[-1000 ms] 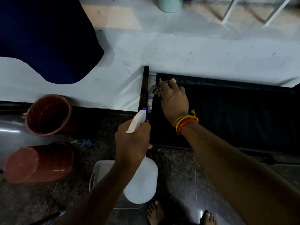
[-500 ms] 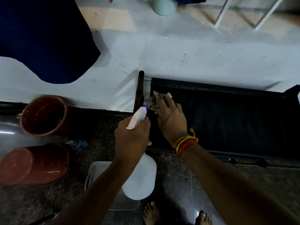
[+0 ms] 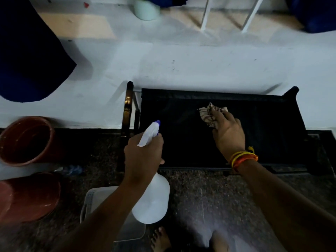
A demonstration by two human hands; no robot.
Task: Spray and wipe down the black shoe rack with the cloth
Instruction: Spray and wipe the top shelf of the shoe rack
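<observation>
The black shoe rack (image 3: 269, 128) stands against the white wall, its dark top shelf facing me. My right hand (image 3: 229, 135) grips a crumpled striped cloth (image 3: 209, 113) and presses it on the middle of the top shelf. My left hand (image 3: 143, 157) holds a white spray bottle (image 3: 152, 200) by its neck, over the floor at the rack's front left corner. The bottle's nozzle, with a purple tip, points toward the shelf.
Two terracotta pots (image 3: 25, 140) lie at the left on the floor. A clear plastic tub (image 3: 91, 200) sits under my left forearm. My bare feet (image 3: 161, 239) are at the bottom edge. White metal legs (image 3: 205, 15) and a pale green container (image 3: 145, 10) stand at the back.
My right hand has slid the cloth from the shelf's left edge rightward to its middle. The left hand and spray bottle have stayed near the front left corner.
</observation>
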